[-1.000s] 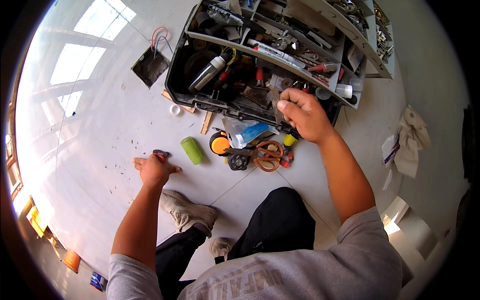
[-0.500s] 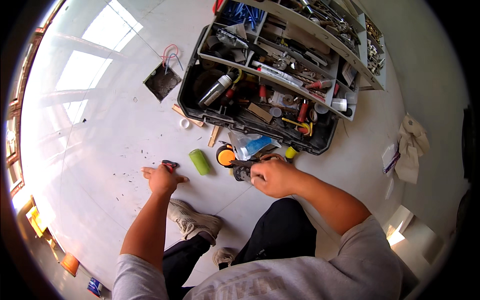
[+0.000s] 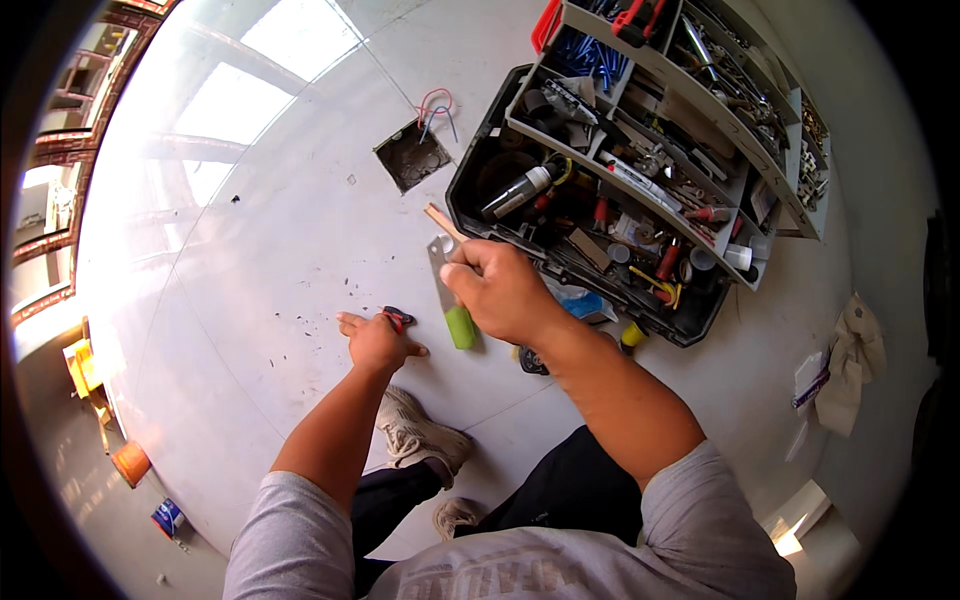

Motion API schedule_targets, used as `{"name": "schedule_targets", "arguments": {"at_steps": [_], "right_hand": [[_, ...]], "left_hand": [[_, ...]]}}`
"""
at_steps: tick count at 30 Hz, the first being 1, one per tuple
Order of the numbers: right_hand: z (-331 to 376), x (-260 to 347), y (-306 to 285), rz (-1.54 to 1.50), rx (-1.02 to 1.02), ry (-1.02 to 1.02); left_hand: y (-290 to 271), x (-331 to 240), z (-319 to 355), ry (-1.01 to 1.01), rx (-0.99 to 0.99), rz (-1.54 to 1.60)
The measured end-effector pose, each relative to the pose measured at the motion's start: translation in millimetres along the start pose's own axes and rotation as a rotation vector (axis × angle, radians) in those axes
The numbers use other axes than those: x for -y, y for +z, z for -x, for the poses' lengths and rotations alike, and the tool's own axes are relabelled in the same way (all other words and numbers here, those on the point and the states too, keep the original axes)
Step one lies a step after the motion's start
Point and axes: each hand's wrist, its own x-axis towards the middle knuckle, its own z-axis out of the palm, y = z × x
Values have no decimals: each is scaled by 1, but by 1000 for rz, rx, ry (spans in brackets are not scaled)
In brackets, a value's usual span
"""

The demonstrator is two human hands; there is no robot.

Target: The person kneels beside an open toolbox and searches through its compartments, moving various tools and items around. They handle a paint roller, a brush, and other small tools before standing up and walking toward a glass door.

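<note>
My right hand is closed above the floor, in front of the toolbox. A flat grey metal strip with a hole near its end sticks out on its left side, apparently in its grip. Just below the strip lies a green cylinder on the floor. My left hand is low on the floor to the left, curled over a small red-and-black hand tool, with the thumb and one finger sticking out. Part of a black tape measure shows beneath my right forearm.
An open black toolbox with grey tiered trays fills the upper right. Left of it, a square floor hole has red and blue wires. Dark crumbs lie left of my left hand. A beige cloth lies at the right.
My right hand has moved left from beside the tape measure to above the green cylinder, bringing the grey strip into sight. The left hand stays put. The whole view has shifted.
</note>
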Motion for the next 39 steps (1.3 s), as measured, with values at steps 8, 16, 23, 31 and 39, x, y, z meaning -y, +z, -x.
{"name": "schedule_targets", "arguments": {"at_steps": [8, 16, 23, 31, 39], "right_hand": [[-33, 3, 35, -464, -27, 205], [46, -25, -35, -87, -192, -77], [0, -24, -108, 804, -398, -448], [-87, -24, -97, 1318, -80, -186], [-71, -7, -117, 1212, 55, -85]], "left_hand": [[-1, -3, 2, -13, -9, 3], [5, 0, -5, -24, 6, -16], [5, -3, -5, -27, -5, -50], [3, -4, -3, -27, -12, -5], [2, -2, -4, -31, -5, -23]]}}
